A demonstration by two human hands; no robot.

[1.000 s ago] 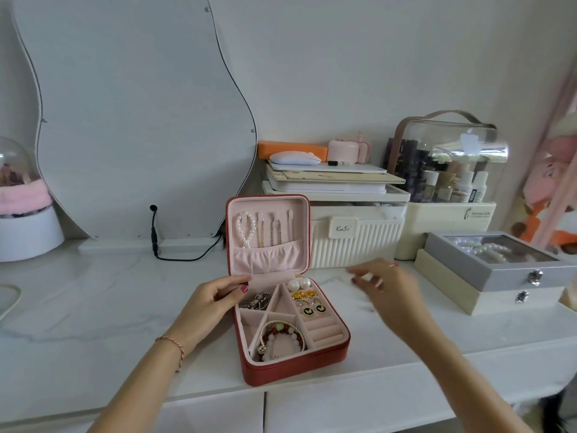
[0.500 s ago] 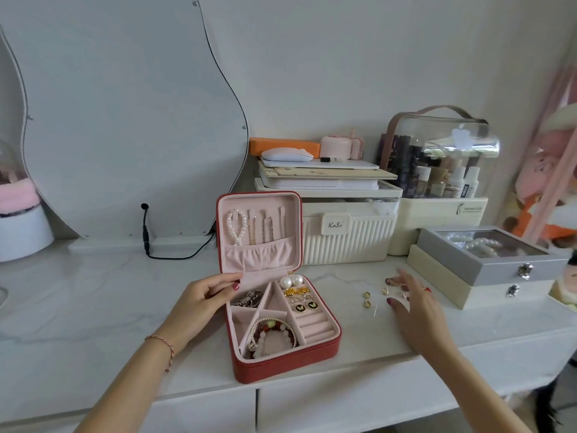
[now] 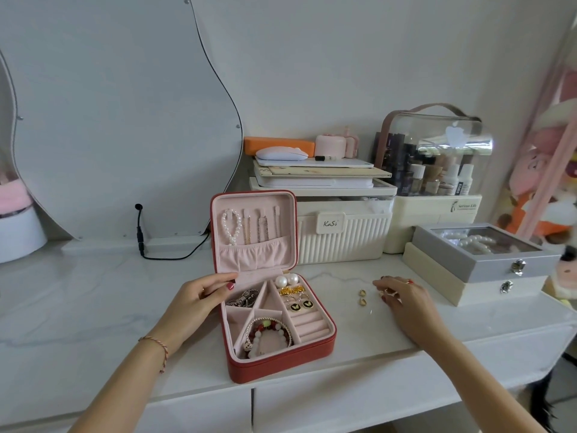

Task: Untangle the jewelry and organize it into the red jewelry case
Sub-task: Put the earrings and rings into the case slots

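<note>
The red jewelry case (image 3: 274,314) stands open at the bench (image 3: 93,301) middle, my left hand (image 3: 193,303) gripping its edge. My right hand (image 3: 402,300) has moved to 3 o'clock, fingers curled on small jewelry beside two gold earrings (image 3: 362,297); these go in next.

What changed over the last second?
The right hand went out to the right, away from the case, and came down on the small gold pieces on the counter, fingertips at one. The left hand stays at the case's hinge edge; its contents unchanged.
</note>
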